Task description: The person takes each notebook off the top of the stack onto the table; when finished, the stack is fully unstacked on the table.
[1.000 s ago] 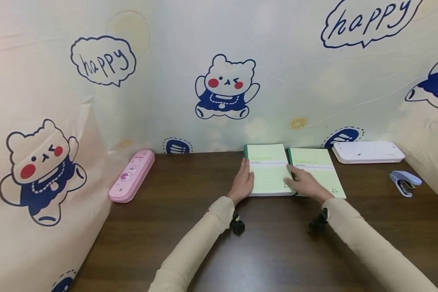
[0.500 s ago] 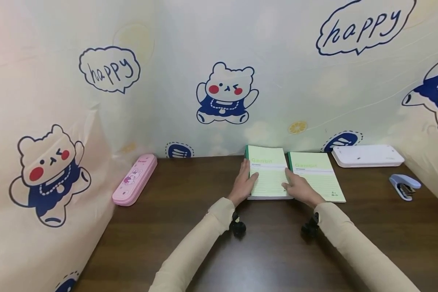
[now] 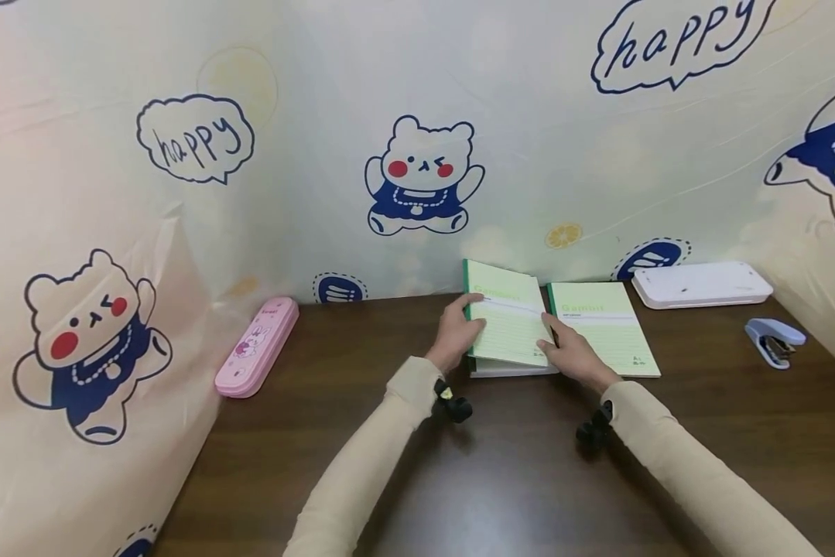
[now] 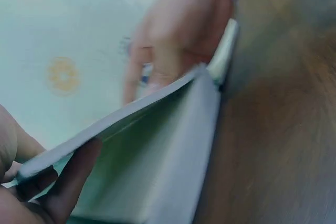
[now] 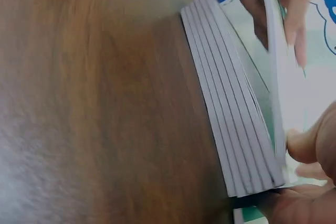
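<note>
In the head view a light green notebook [image 3: 511, 336] with a dark green spine lies tilted on a stack of notebooks, its left side raised. My left hand [image 3: 455, 334] grips that raised spine side, thumb on the cover. The left wrist view shows left fingers [image 4: 79, 174] beneath the lifted notebook [image 4: 113, 116]. My right hand [image 3: 573, 356] holds the opposite edge, its thumb on the cover and its other fingers at the stack's side. Several white page blocks [image 5: 231, 95] are layered below the tilted notebook in the right wrist view, with a wedge-shaped gap between.
A matching light green notebook [image 3: 605, 329] lies just right of the stack. Farther right are a white case [image 3: 703, 285] and a light blue stapler [image 3: 774, 343]. A pink pencil case [image 3: 258, 346] lies at the left. A printed curtain [image 3: 306, 155] stands behind the brown table [image 3: 501, 480].
My left hand has moved up along the spine and lifted the top notebook's left side off the stack. My right hand has moved slightly left onto the notebook's right edge.
</note>
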Demonstrator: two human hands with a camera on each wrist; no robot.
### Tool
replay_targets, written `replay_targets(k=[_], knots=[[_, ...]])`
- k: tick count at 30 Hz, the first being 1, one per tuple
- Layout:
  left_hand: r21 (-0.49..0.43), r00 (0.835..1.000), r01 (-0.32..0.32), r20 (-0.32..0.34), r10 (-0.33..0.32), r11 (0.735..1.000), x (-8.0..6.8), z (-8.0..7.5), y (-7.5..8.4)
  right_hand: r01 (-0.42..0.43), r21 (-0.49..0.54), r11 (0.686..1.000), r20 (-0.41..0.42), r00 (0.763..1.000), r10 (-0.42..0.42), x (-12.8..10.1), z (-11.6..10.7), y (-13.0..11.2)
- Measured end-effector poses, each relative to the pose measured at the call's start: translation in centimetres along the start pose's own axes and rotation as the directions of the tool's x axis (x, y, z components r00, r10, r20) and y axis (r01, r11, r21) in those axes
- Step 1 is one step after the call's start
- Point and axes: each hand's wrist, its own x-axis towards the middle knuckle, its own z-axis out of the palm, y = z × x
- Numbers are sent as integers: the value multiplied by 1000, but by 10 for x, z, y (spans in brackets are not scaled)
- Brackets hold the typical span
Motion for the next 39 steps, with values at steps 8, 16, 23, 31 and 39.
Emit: replay_targets(k=[8, 16, 23, 31, 39], knots=[[-91, 992, 20, -125, -32, 996, -15, -115, -25, -7, -91, 996, -41, 999, 3, -3, -10, 0], [-174, 992, 83, -79, -98, 981, -15, -132, -40, -15, -171, 985, -62, 998, 4, -2, -29, 0], [-161, 986, 114, -99, -131, 980, -3, -119, -53, 11, -179, 984, -39, 999, -18, 4, -16, -5], [441, 995, 1, -94, 45, 898, -2, -111, -75, 20, -186, 982, -23, 999, -25, 6, -8, -9], [643, 986, -70, -70, 150, 763, -9, -106, -81, 8, -170, 985, -6, 1000, -10, 7, 2, -5]])
